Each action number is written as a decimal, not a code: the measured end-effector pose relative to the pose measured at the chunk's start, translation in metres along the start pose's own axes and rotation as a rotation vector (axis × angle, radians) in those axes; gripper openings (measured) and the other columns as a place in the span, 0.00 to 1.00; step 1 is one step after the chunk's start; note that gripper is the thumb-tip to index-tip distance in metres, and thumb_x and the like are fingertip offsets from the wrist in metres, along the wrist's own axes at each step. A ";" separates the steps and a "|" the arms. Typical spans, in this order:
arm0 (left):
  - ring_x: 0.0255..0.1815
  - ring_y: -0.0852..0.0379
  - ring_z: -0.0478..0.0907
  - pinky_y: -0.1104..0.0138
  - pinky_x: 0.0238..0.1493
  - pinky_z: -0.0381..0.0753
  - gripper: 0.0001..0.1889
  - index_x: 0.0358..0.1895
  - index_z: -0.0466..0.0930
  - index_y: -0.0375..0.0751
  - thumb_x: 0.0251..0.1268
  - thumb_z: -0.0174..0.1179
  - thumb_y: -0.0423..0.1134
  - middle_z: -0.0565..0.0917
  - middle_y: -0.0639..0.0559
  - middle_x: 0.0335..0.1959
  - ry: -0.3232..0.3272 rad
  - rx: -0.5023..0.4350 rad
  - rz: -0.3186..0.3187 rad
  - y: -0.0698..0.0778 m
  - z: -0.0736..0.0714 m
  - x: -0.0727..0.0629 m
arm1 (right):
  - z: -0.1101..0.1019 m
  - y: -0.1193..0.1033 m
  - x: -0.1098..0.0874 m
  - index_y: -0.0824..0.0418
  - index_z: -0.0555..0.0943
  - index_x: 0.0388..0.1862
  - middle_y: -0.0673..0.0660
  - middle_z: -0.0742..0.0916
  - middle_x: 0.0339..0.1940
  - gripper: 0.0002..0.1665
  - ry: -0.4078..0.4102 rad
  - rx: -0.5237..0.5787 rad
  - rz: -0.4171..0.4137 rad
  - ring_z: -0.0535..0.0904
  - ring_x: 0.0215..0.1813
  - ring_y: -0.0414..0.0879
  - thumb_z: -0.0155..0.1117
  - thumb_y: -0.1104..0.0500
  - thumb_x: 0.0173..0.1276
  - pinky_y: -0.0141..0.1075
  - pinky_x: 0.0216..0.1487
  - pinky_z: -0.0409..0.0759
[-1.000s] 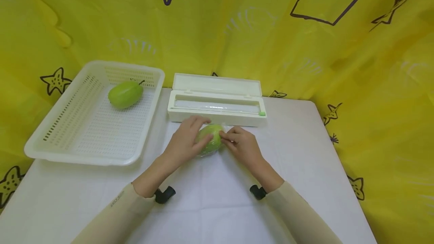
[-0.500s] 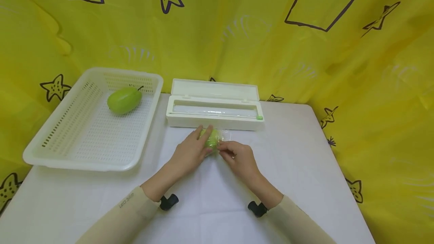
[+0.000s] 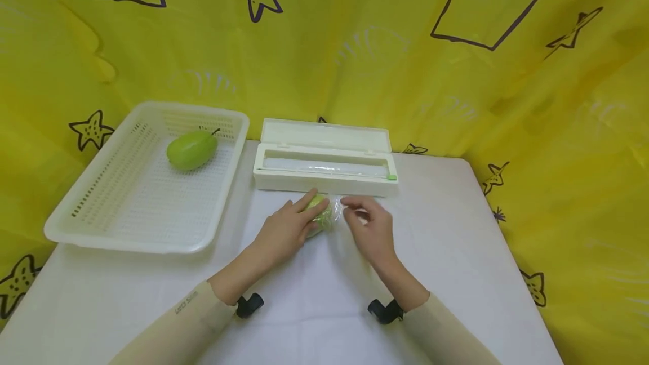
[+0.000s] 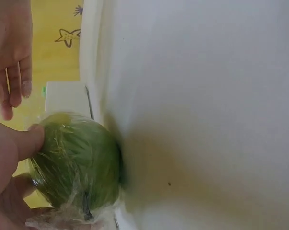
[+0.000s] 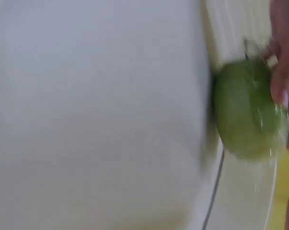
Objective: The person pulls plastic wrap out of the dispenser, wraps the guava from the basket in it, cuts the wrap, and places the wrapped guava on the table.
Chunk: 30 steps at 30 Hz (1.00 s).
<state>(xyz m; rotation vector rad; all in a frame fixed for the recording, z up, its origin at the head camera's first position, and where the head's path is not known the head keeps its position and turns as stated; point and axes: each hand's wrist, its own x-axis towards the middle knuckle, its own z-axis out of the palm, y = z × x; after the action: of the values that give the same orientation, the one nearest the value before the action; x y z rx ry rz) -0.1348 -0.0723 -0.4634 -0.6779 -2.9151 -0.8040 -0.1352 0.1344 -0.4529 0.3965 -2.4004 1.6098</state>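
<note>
A green pear [image 3: 323, 218] covered in clear cling film [image 3: 337, 208] is on the white cloth, in front of the film box. My left hand [image 3: 286, 230] holds it, fingers spread over its top in the head view. In the left wrist view, the thumb lies against the wrapped pear [image 4: 79, 158], and its dark stem shows under crumpled film. My right hand [image 3: 374, 230] is just to the right, thumb and forefinger pinching the loose edge of film that stretches out from the pear. The other fingers of that hand hang down in the left wrist view.
Behind the hands stands an open cling film box [image 3: 324, 185] with a roll inside and a green slider at its right end. To the left, a white basket [image 3: 203, 235] holds another green pear [image 3: 192, 150]. A yellow patterned curtain [image 3: 314, 61] hangs behind the table.
My left fingers have shifted further over the pear, covering more of it. The right hand has moved off the pear, a little to the right, drawing film out from its side.
</note>
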 end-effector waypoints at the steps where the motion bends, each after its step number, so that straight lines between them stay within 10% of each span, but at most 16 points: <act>1: 0.58 0.35 0.78 0.42 0.43 0.82 0.28 0.73 0.67 0.63 0.72 0.59 0.48 0.64 0.53 0.77 0.000 0.005 0.013 -0.001 0.000 0.000 | -0.003 0.002 0.006 0.62 0.86 0.48 0.57 0.88 0.51 0.14 0.014 0.004 0.023 0.83 0.54 0.51 0.63 0.71 0.67 0.46 0.54 0.83; 6: 0.58 0.40 0.79 0.44 0.47 0.81 0.27 0.72 0.68 0.66 0.72 0.60 0.45 0.64 0.51 0.77 0.003 -0.024 0.039 -0.008 -0.002 -0.003 | -0.005 0.018 0.030 0.59 0.78 0.65 0.57 0.78 0.68 0.23 -0.182 0.004 0.181 0.75 0.69 0.54 0.64 0.62 0.72 0.48 0.64 0.77; 13: 0.37 0.37 0.84 0.48 0.41 0.82 0.26 0.69 0.70 0.75 0.73 0.59 0.42 0.58 0.45 0.79 -0.022 -0.121 -0.007 -0.015 -0.001 -0.001 | 0.012 0.037 0.032 0.59 0.78 0.66 0.61 0.83 0.62 0.24 -0.363 0.000 0.267 0.86 0.52 0.54 0.63 0.55 0.73 0.39 0.48 0.86; 21: 0.54 0.34 0.82 0.43 0.49 0.81 0.21 0.65 0.77 0.67 0.71 0.60 0.45 0.64 0.43 0.76 0.069 -0.173 -0.003 -0.017 0.001 -0.001 | 0.031 0.024 0.008 0.64 0.74 0.68 0.61 0.78 0.68 0.24 -0.210 -0.221 0.024 0.80 0.63 0.53 0.54 0.55 0.79 0.44 0.56 0.83; 30: 0.23 0.44 0.80 0.60 0.28 0.78 0.20 0.63 0.79 0.62 0.68 0.63 0.44 0.71 0.44 0.71 0.195 -0.175 -0.017 -0.014 0.006 0.001 | 0.034 0.011 0.001 0.64 0.67 0.74 0.63 0.79 0.66 0.41 -0.245 -0.453 -0.138 0.88 0.46 0.54 0.71 0.53 0.66 0.45 0.50 0.85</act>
<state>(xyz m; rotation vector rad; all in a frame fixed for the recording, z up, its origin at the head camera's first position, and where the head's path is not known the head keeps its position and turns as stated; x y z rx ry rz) -0.1415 -0.0802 -0.4751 -0.5517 -2.7022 -1.0714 -0.1412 0.1072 -0.4750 0.6806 -2.7448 0.9650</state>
